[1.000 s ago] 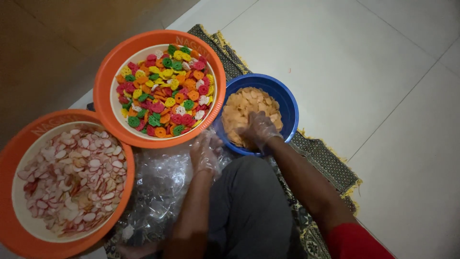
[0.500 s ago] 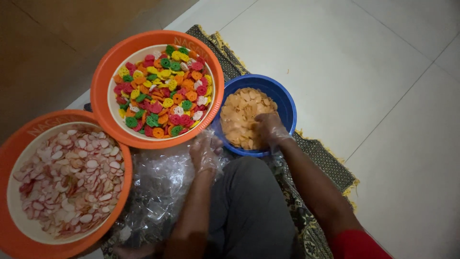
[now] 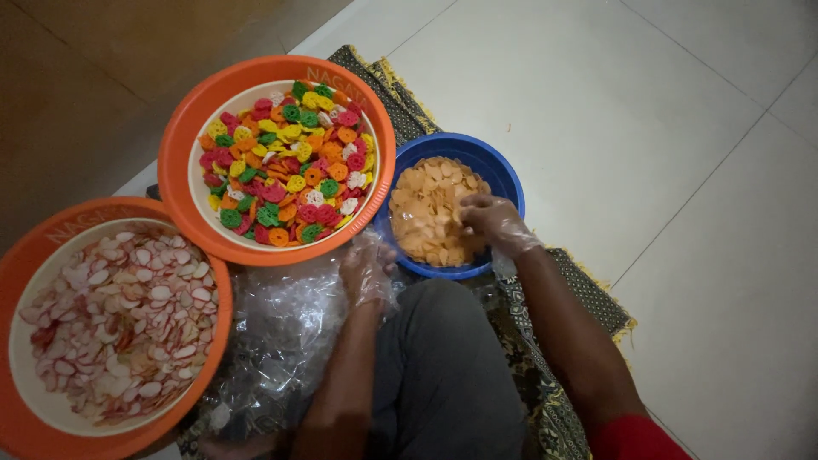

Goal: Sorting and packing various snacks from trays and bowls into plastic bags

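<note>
Since the earlier frame, the right hand (image 3: 494,223) has slid from the rim at about 6 o'clock of the blue bowl (image 3: 503,175) further in, onto the pile of pale orange chips (image 3: 430,209). It wears a thin clear glove, and its fingers (image 3: 470,215) curl down into the chips at the bowl's 4 o'clock side; whether they have closed on any chips cannot be told.

The left hand (image 3: 366,273), also in a clear glove, has stayed at about 8 o'clock from the blue bowl, just below the rim of the orange basin (image 3: 183,149) that holds the mixed red, green, yellow and orange chips (image 3: 285,166). It rests loosely curled on the heap of clear plastic bags (image 3: 277,336); a firm grip on a bag cannot be made out.

At 8 o'clock from the coloured basin sits a second orange basin (image 3: 21,255) filled with white and pink chips (image 3: 111,319). All three vessels stand on a patterned mat (image 3: 588,298) with a yellow fringe, laid on the pale tiled floor (image 3: 639,102).
</note>
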